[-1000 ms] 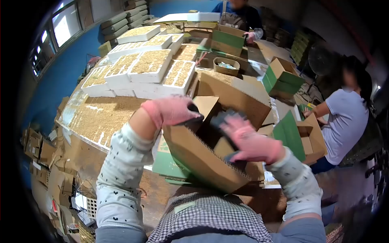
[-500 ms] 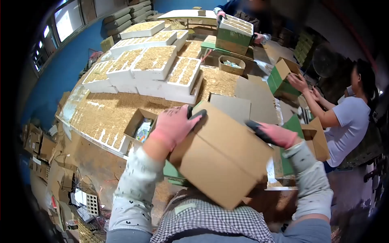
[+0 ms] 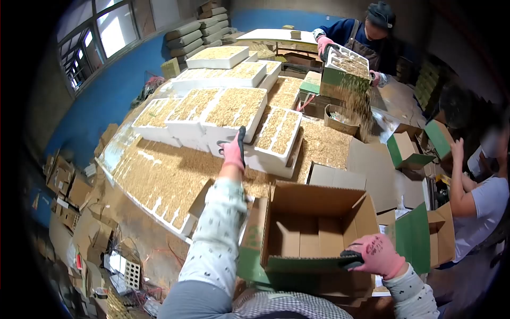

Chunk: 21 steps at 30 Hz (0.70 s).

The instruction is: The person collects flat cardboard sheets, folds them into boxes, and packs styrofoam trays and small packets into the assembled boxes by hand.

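An open cardboard box (image 3: 319,234), green outside and bare inside, stands upright in front of me. My right hand (image 3: 374,256), in a pink glove with dark fingertips, grips its near right rim. My left hand (image 3: 234,150), gloved alike, is stretched out past the box to the stacked white foam trays (image 3: 228,133) of wood shavings. Its fingers are apart, with a fingertip by the near edge of one tray, and nothing shows in it. A smaller tray (image 3: 277,130) lies just to its right.
Across the table a person (image 3: 366,34) tips a shavings-filled tray over a green box. Another person (image 3: 478,196) stands at the right beside open green boxes (image 3: 414,239). A small carton (image 3: 340,118) sits mid-table. Cardboard scraps (image 3: 87,234) lie at the lower left.
The box has turned from bottom-up to open side up. My left hand has left it and reached forward to the trays. The far person's tray has tilted and sheds shavings.
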Each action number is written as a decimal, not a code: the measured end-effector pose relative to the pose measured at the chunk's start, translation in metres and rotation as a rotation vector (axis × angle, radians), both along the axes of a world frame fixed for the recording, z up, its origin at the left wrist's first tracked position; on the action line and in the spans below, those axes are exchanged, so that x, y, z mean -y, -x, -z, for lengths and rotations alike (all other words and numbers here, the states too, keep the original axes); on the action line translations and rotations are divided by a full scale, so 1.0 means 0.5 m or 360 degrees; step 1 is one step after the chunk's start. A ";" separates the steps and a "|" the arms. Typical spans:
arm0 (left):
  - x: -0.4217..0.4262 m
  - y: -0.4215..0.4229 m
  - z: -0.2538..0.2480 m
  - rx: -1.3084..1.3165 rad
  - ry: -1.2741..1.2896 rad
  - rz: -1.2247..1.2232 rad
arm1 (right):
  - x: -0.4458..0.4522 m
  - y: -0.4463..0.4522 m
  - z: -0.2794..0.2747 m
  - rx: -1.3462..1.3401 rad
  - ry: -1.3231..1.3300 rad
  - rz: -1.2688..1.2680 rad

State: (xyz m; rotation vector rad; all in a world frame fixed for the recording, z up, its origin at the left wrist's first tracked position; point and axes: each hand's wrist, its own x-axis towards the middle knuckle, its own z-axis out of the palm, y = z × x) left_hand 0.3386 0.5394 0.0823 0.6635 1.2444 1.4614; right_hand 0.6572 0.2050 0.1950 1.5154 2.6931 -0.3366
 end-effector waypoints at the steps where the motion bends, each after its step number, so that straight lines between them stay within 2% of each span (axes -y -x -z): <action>1: -0.098 0.003 0.040 -0.0026 0.0163 -0.0200 | -0.003 0.003 -0.007 0.0002 0.0040 0.0011; 3: -0.253 0.014 0.134 -0.0158 0.0514 -0.0488 | -0.012 -0.001 -0.003 0.0033 0.0063 0.0009; 5: -0.291 0.030 0.180 -0.0110 0.0565 -0.0497 | -0.012 -0.008 0.010 0.0078 0.0031 -0.0027; 6: -0.261 0.036 0.171 0.0023 0.0415 -0.0385 | -0.013 -0.012 0.014 0.0080 0.0102 0.0014; 8: -0.175 0.064 0.144 0.0218 0.0140 -0.0153 | -0.015 -0.006 -0.001 0.0149 -0.0021 -0.0013; 9: -0.088 0.085 0.094 0.0312 -0.0002 0.0039 | -0.014 0.000 -0.007 0.0177 -0.0088 -0.0025; 11: 0.054 0.118 0.013 0.0153 -0.0260 0.0253 | -0.011 -0.001 -0.001 0.0140 -0.0124 -0.0032; 13: 0.173 0.134 -0.050 0.0333 -0.0377 0.0511 | -0.003 -0.010 0.001 -0.0027 -0.0106 0.0043; 14: 0.208 0.140 -0.058 0.0119 -0.0566 0.0596 | -0.006 -0.008 -0.004 -0.0520 0.0040 0.0130; 15: 0.244 0.142 -0.066 0.0344 -0.0533 0.0705 | -0.010 -0.006 -0.007 -0.1013 0.0188 0.0221; 16: 0.285 0.137 -0.087 0.0565 -0.0480 0.0806 | -0.013 -0.012 -0.003 -0.1184 0.0327 0.0399; 17: 0.308 0.126 -0.094 0.0549 -0.0493 0.0914 | -0.020 -0.018 0.005 -0.1353 0.0463 0.0577; 18: 0.331 0.116 -0.101 0.0530 -0.0508 0.1023 | -0.032 -0.030 0.019 -0.1998 0.0712 0.0723; 19: 0.351 0.101 -0.112 0.0800 -0.0405 0.1122 | -0.041 -0.039 0.023 -0.2648 0.0950 0.0855; 20: 0.388 0.077 -0.128 0.0641 -0.0428 0.1135 | -0.049 -0.028 0.001 -0.2961 0.0933 0.0719; 21: 0.415 0.054 -0.143 0.0596 -0.0631 0.1369 | -0.048 -0.012 -0.018 -0.3269 0.0908 0.0561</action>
